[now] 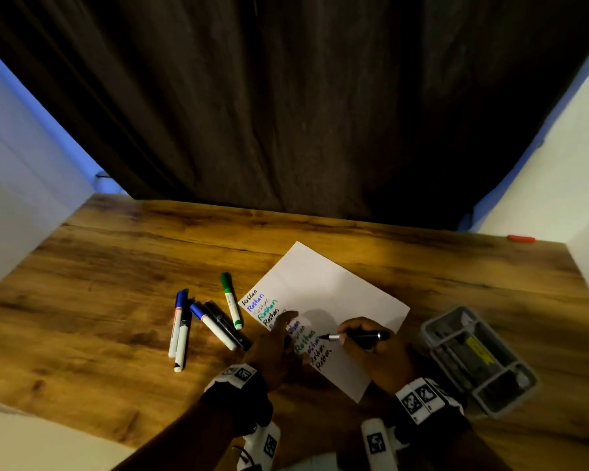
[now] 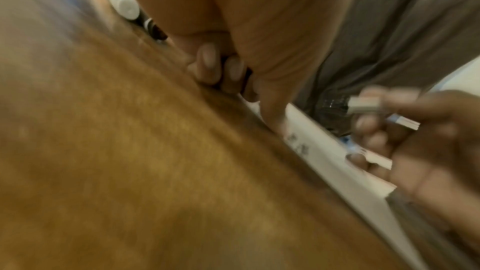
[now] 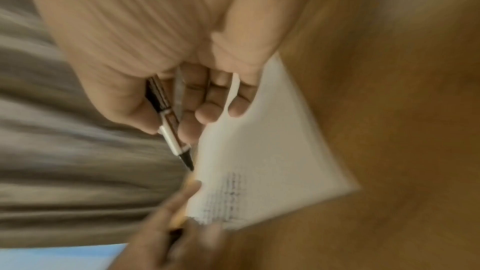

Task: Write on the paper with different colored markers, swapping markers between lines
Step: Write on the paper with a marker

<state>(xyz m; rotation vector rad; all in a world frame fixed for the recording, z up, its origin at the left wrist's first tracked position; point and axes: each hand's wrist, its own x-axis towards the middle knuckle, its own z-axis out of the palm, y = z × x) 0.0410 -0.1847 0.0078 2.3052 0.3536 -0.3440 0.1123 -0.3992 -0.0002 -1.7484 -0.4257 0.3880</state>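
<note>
A white paper lies slanted on the wooden table, with several lines of black, blue and green writing down its left edge. My right hand pinches an uncapped black marker with a silver collar. Its tip points left, close to the lower lines. The right wrist view shows that marker between thumb and fingers, tip by the paper. My left hand rests on the paper's left edge. One straight finger presses the sheet, while curled fingers hold a dark cap.
Several capped markers lie left of the paper: a green one, blue ones and a black one. A grey compartment tray sits at the right. A small red object lies at the far right edge. A dark curtain hangs behind.
</note>
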